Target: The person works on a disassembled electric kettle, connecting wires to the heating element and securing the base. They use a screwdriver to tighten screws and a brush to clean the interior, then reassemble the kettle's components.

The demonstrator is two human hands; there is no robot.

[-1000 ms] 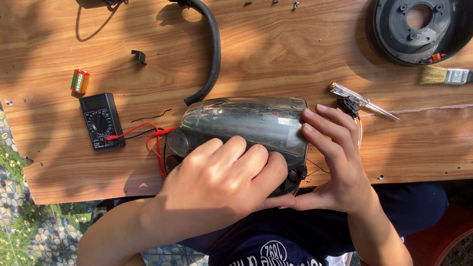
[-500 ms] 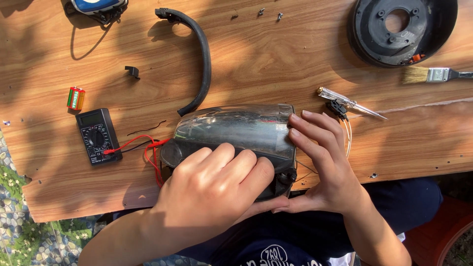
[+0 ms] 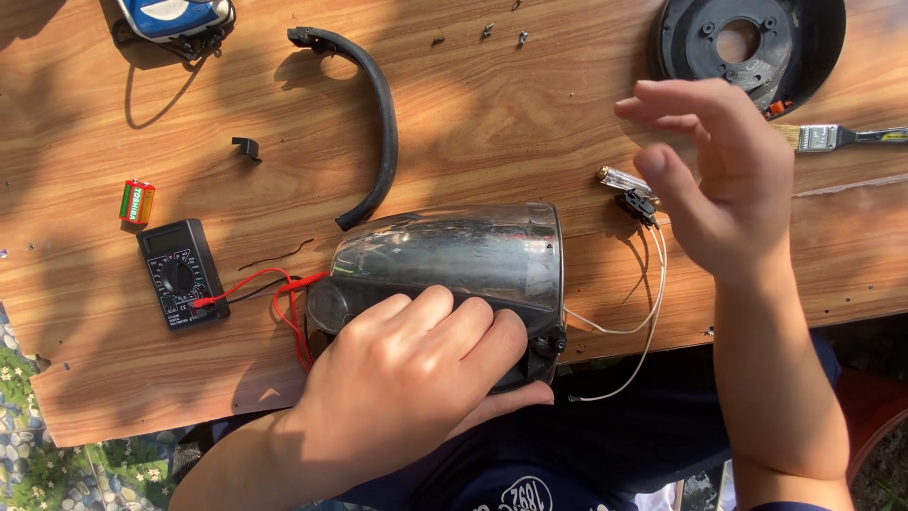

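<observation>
Holding a dismantled electric kettle body (image 3: 454, 260) on its side at the near edge of the wooden worktop (image 3: 530, 114), the left hand (image 3: 416, 378) lies palm-down over the lower flank, its fingers (image 3: 445, 317) spread and curled against the dark shell near the open base end. The right hand (image 3: 728, 180) hovers above the worktop just right of the kettle body, fingers loosely open and grasping nothing. Below it lie a small black switch part (image 3: 636, 203) and two white wires (image 3: 643, 303) trailing from the base end over the worktop's edge. A black curved handle (image 3: 374, 123), detached, lies beyond the kettle body; a round black base plate (image 3: 747, 43) sits at the far right, with a paintbrush (image 3: 842, 137) beside it. To the left, a multimeter (image 3: 178, 274) rests with its red leads (image 3: 284, 293) running toward the kettle body, a small battery (image 3: 136, 201) nearby, and loose screws (image 3: 501, 33) lie at the far edge. The step in hand appears to be steadying the shell during disassembly or testing; the next move likely calls for the free hand to settle on the wires or switch part while the left hand pins the shell against rolling.
</observation>
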